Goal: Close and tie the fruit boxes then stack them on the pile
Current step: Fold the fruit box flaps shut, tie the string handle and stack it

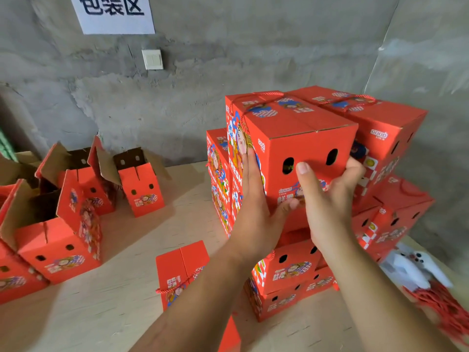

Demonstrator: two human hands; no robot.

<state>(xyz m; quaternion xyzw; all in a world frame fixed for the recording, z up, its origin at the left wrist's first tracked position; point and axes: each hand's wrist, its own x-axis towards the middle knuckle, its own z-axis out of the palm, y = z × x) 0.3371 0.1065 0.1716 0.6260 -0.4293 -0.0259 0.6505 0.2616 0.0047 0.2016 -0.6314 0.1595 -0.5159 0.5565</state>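
Grey concrete wall (228, 59) behind. White paper sign (114, 13) with dark characters, top left. White wall switch (152, 59) just below it. Pale plywood surface (121, 295).

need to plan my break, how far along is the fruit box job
Partway. Done: a pile of closed red boxes stands at the right, several tied with red cord. In hand: the left hand and right hand are setting the top box on that pile. Left: one closed box sits unstacked in front, and several open boxes on the left have their flaps up.
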